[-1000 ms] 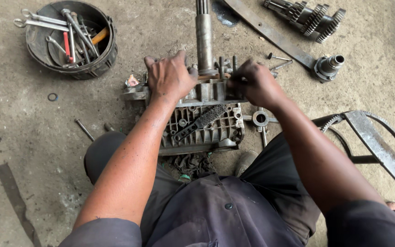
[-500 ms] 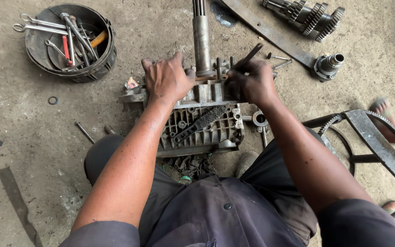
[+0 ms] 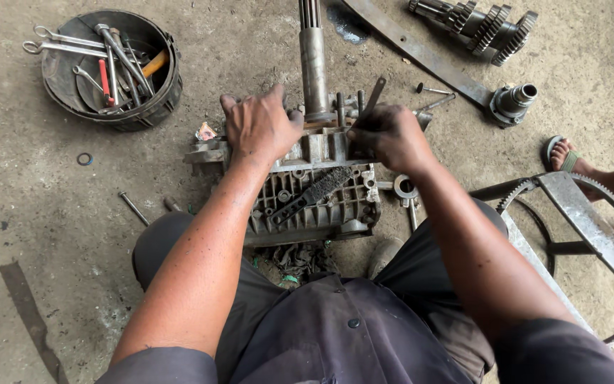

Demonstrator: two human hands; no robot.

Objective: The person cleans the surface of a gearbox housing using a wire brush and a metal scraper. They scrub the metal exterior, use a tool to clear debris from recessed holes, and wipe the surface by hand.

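Observation:
A grey cast-metal gearbox housing lies on the concrete floor between my knees, with a long steel shaft sticking out of its far side. My left hand rests flat on the housing's top left, fingers spread. My right hand is closed around a thin dark flat tool that points up and away over the housing's top right. A dark file-like bar lies across the housing's ribbed face.
A round black tub of spanners and screwdrivers stands far left. Gear shafts, a flat steel bar and a splined hub lie far right. A toothed ring frame sits right, with another person's sandalled foot beside it. A loose bolt and a washer lie left.
My right hand has lifted the thin dark tool so its tip now sticks up past the fingers. Another person's foot has come into view at the right. My left hand stays on the housing.

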